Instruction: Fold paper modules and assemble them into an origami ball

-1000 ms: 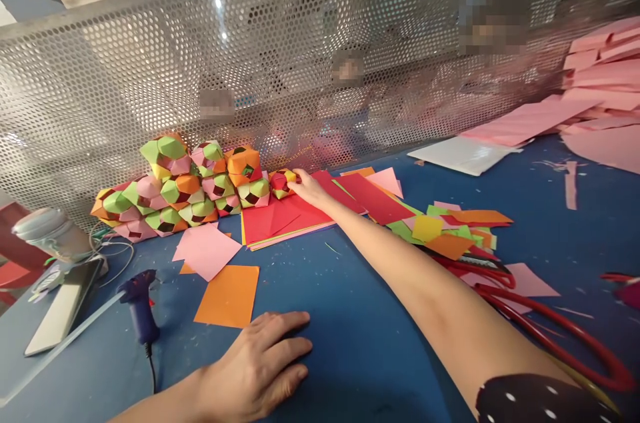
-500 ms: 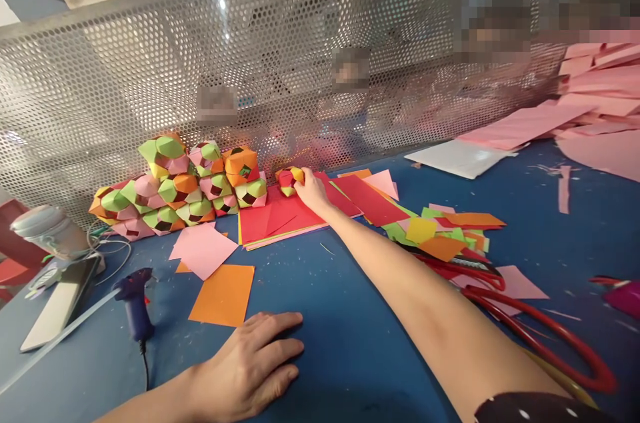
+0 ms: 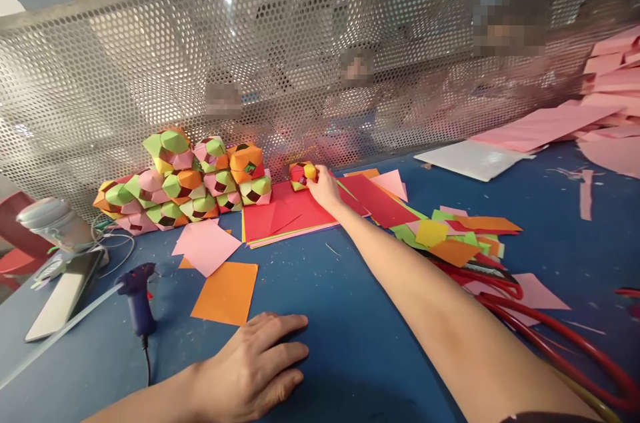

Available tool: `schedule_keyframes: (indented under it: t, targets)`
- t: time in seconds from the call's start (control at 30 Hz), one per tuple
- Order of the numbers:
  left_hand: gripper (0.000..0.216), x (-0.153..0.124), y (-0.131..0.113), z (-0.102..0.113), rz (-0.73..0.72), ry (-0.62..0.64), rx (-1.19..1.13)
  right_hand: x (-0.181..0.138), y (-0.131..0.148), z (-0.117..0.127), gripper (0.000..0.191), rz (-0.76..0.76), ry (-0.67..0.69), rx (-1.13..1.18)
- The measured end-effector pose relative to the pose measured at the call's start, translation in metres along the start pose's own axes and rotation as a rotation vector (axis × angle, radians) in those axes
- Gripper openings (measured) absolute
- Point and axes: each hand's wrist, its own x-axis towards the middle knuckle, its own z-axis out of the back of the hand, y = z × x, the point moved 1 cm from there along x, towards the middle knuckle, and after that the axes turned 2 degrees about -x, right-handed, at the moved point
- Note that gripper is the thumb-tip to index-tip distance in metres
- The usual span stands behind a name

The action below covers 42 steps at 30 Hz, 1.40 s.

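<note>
At the far side of the table, my right hand (image 3: 326, 188) has its fingers closed on a folded paper ball (image 3: 301, 173) of red, yellow and green. The ball is low over a stack of coloured paper sheets (image 3: 273, 213), red on top; whether it touches them I cannot tell. Left of it, similar paper balls (image 3: 185, 186) in green, pink and orange are piled against the mesh. My left hand (image 3: 265, 360) lies on the blue table near the front, fingers apart, holding nothing. Close to it is an orange paper square (image 3: 226, 293), with pink squares (image 3: 207, 246) behind.
A blue glue gun (image 3: 137, 296) with a glue stick stands left, near a phone (image 3: 65, 296) and a lidded cup (image 3: 55, 226). Red-handled scissors (image 3: 550, 336) and paper scraps (image 3: 450, 236) lie right. A perforated metal screen (image 3: 280, 30) borders the back; people are beyond it.
The view has shifted slightly, so things appear a little further right. My right hand keeps hold of the paper ball at nearly the same place. My left hand stays flat on the table.
</note>
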Motion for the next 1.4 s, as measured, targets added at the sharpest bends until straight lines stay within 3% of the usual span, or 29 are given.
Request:
schedule_keyframes:
  t: [0.77, 1.23, 1.4]
  targets:
    - [0.024, -0.0004, -0.0001, -0.0015, -0.005, 0.007, 0.001, 0.0041, -0.0046, 0.0029, 0.033, -0.013, 0.028, 0.024]
    - [0.024, -0.0009, 0.0004, -0.0016, -0.012, 0.005, -0.003, 0.0044, -0.0042, 0.0085, 0.034, -0.053, -0.021, 0.024]
    - [0.024, 0.0001, -0.0005, -0.0012, -0.006, 0.002, 0.004, 0.0036, -0.0006, 0.0059, 0.032, -0.013, 0.025, 0.038]
